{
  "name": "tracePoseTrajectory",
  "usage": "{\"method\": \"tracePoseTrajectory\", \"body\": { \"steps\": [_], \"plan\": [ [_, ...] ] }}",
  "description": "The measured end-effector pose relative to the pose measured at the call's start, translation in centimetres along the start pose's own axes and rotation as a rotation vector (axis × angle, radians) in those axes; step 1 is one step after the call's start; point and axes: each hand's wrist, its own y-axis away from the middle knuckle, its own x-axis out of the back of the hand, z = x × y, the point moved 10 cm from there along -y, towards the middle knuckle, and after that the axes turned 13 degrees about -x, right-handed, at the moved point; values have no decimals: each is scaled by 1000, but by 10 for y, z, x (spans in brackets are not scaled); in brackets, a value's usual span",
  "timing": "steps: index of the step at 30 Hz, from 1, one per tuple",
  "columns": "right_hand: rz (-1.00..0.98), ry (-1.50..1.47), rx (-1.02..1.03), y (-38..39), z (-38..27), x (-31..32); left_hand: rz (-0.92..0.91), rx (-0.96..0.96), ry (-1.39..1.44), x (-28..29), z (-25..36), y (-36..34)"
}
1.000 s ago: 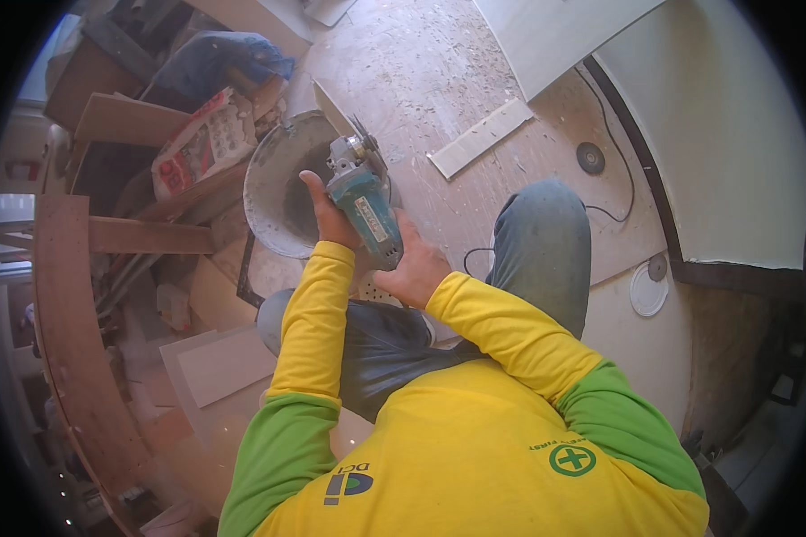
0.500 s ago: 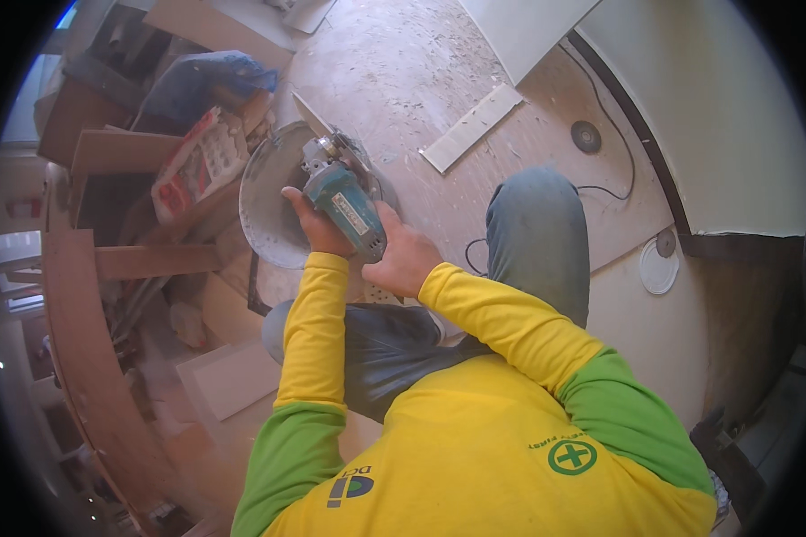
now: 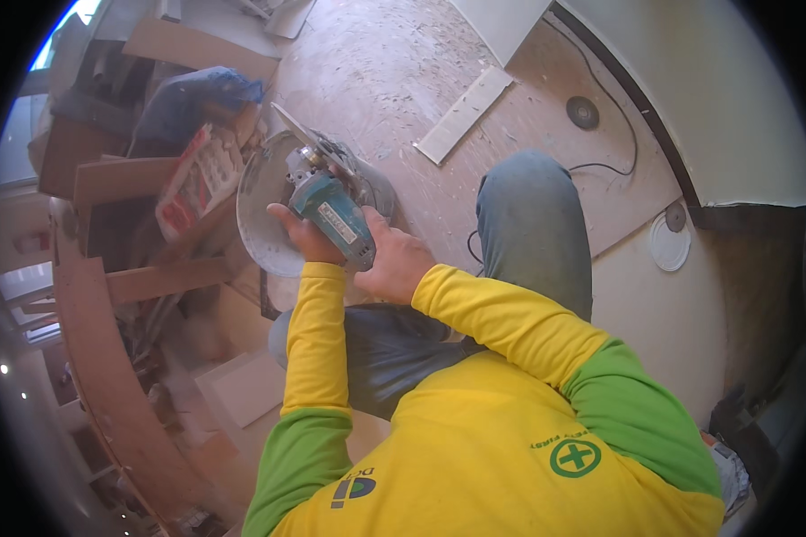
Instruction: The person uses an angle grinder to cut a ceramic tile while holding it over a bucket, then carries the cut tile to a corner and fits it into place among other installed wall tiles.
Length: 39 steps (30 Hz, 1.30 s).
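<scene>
A teal angle grinder (image 3: 333,213) with a bare metal head is held over a pale, dust-coated bucket (image 3: 252,219). My right hand (image 3: 394,257) wraps round the rear end of its body. Beneath the body lies my left hand (image 3: 309,237), its thumb sticking out to the left and its fingers mostly hidden under the tool. Beyond the metal head, a thin flat pale piece (image 3: 293,123) slants across the bucket's far rim. Whether it is fixed to the grinder I cannot tell.
Boards (image 3: 188,45), a blue plastic bag (image 3: 201,89) and a red-and-white sack (image 3: 197,183) crowd the left. A pale strip (image 3: 464,115) and a dark disc (image 3: 582,113) lie on the dusty floor. A black cable (image 3: 634,134) runs along the right. A round white lid (image 3: 669,246) lies lower right.
The grinder and both hands have shifted slightly left and nearer to me over the bucket. My grip looks the same. The whole view has turned a little.
</scene>
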Motion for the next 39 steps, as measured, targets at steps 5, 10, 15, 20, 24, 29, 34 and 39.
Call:
{"method": "tracePoseTrajectory", "body": {
  "steps": [5, 10, 15, 20, 24, 29, 34, 39],
  "plan": [
    [19, -31, 107, -2, -5, 6, -231, 33, 107, -12, -7, 0],
    [-30, -86, 164, 5, -9, 2, 173, 267, 1115, 21, -19, -1],
    [-55, -141, 159, 12, -11, -7, -91, -47, -188, 47, 5, 0],
    [-59, -133, 90, 9, -6, -15, -231, -39, -115, 11, 15, 14],
    [-41, -68, 79, 6, -8, -22, -112, -14, 41, 4, 13, 16],
    [57, -65, 63, 2, -8, -21, 48, -10, -134, 16, 14, 20],
    [93, 0, 49, 3, -12, -20, 74, 5, -89, 13, 13, 28],
    [106, 44, 29, 6, -16, -15, -10, 36, -50, 2, 10, 28]
  ]
}}
